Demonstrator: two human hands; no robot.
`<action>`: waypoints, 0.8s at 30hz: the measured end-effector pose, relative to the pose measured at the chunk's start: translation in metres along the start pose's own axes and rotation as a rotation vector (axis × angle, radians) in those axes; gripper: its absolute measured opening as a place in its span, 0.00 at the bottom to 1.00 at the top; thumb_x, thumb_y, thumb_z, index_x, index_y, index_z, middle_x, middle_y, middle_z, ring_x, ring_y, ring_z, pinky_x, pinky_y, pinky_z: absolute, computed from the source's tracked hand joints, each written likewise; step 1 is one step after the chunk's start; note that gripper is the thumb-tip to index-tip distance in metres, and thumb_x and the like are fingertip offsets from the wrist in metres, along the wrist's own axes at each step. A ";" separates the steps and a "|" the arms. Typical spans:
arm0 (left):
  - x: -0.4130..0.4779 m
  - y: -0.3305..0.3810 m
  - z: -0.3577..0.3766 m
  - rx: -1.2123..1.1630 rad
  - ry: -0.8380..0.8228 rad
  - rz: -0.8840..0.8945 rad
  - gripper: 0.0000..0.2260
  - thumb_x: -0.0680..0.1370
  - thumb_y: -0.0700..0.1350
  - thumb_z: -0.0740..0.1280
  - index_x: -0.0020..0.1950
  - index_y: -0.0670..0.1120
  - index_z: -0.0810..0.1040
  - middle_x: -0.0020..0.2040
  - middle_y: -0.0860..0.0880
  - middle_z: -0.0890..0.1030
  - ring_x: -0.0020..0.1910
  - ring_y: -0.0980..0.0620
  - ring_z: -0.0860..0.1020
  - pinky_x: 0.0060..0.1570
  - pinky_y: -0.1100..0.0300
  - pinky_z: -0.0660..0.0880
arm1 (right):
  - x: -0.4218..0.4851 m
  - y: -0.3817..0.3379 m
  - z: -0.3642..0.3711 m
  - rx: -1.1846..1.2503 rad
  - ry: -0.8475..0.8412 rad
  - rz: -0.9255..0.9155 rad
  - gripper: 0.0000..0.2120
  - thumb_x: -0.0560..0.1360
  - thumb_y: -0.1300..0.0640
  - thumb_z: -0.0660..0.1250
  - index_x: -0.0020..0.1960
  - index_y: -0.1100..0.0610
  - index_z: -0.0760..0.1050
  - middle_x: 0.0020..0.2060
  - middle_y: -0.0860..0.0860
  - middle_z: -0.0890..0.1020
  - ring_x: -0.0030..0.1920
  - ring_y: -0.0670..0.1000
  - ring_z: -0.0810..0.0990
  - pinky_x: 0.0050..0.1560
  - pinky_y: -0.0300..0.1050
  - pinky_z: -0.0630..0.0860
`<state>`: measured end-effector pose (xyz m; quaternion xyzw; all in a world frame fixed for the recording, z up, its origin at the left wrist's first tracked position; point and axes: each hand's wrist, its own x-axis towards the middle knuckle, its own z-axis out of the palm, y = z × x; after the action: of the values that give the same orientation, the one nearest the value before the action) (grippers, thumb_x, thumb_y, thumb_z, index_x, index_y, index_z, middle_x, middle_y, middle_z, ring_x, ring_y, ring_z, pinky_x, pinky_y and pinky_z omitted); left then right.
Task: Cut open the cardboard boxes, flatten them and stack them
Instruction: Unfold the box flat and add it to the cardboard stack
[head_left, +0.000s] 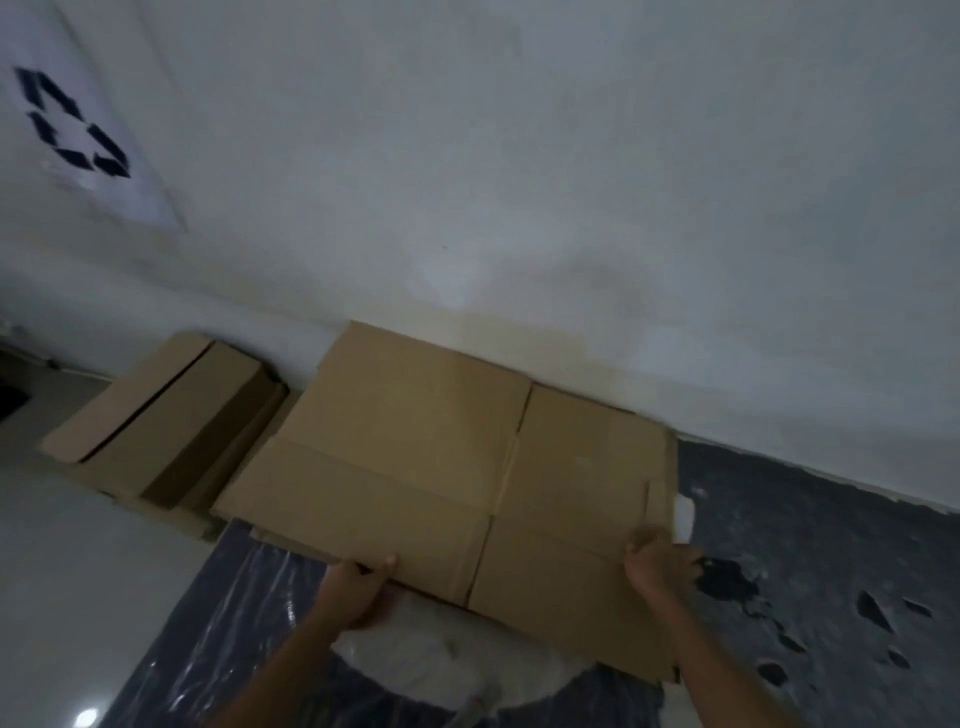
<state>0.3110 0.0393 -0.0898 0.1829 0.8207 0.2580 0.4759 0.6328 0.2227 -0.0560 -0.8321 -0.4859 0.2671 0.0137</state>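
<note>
1. Flattened brown cardboard box (441, 467): lies near-flat, its far edge touching the foot of the white wall (571, 182).
2. Left hand (358, 587) grasps the edge away from the wall, thumb on top. Right hand (660, 564) clamps the same edge, fingers curled over it.
3. Judged step: stacking. The next move calls for squaring the sheet to the wall, then letting go with both hands.
4. Folded brown cardboard pieces (156, 421) lie along the same wall, leftward.

Flattened box (415, 457): plain tan
Cardboard, left of frame (156, 421): tan, brown shadowed side
Wall (571, 156): white
Sign, upper left (72, 124): white, black recycling arrows
Sheet, bottom of frame (218, 623): dark blue, glossy
</note>
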 end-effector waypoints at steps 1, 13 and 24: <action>-0.011 0.006 -0.012 0.028 -0.006 0.002 0.18 0.78 0.56 0.66 0.57 0.41 0.77 0.48 0.41 0.84 0.45 0.43 0.83 0.43 0.54 0.80 | -0.010 -0.011 0.004 -0.036 0.041 -0.025 0.29 0.79 0.53 0.63 0.75 0.61 0.57 0.73 0.63 0.56 0.70 0.63 0.59 0.70 0.58 0.60; 0.010 -0.022 -0.217 -0.363 0.253 0.078 0.10 0.82 0.41 0.61 0.45 0.39 0.77 0.36 0.43 0.82 0.34 0.48 0.79 0.35 0.57 0.74 | -0.192 -0.282 0.117 -0.078 -0.260 -1.108 0.17 0.73 0.63 0.68 0.62 0.60 0.77 0.56 0.59 0.76 0.57 0.59 0.74 0.59 0.51 0.71; 0.185 -0.114 -0.276 -0.707 0.434 -0.239 0.06 0.80 0.40 0.63 0.56 0.40 0.74 0.48 0.42 0.79 0.44 0.46 0.78 0.42 0.54 0.76 | -0.212 -0.481 0.322 -0.362 -0.514 -1.136 0.24 0.75 0.58 0.65 0.70 0.60 0.67 0.62 0.58 0.75 0.59 0.56 0.75 0.58 0.44 0.71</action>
<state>-0.0259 -0.0197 -0.1702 -0.1465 0.7784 0.4987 0.3520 0.0185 0.2277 -0.1044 -0.3444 -0.8755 0.3226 -0.1043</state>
